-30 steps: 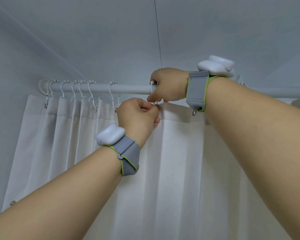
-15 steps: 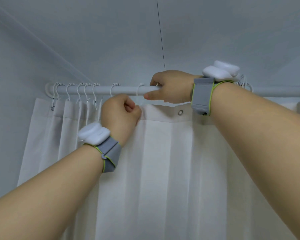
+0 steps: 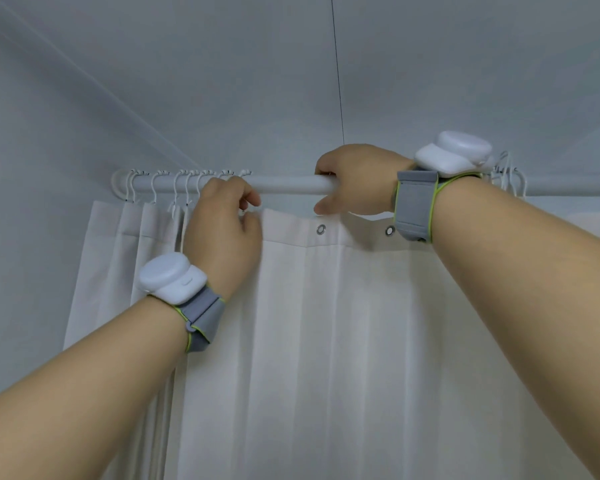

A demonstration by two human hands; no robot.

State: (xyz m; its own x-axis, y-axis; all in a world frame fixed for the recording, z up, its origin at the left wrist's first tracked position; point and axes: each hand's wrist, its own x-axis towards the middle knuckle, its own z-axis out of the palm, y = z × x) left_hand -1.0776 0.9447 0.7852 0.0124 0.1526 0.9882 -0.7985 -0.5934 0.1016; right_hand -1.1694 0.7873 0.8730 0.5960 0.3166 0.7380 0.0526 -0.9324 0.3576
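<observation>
Head view is looking up at a white curtain (image 3: 326, 341) hanging below a white rod (image 3: 284, 185). The left grip (image 3: 219, 226) is clenching on the curtain's top edge just under the rod, thumb and forefinger pinching the hem together; whether a hook is also sitting between those fingers I cannot tell. The right grip (image 3: 357, 181) is grasping the rod itself, fingers curling over the top and the thumb pressing up from below, well apart from the left grip.

Between the 2 grips the curtain's top edge is sagging free of the rod, and 2 metal eyelets (image 3: 321, 229) are showing there with nothing through them. Toward the rod's left end the curtain is bunching into folds, hanging from a row of white hooks (image 3: 175, 190). More white hooks (image 3: 510, 174) are crowding together on the rod past the right wrist, toward its right end.

Each wrist is wearing a grey band (image 3: 201, 317) edged in green, carrying a white device (image 3: 170, 278) on top.
</observation>
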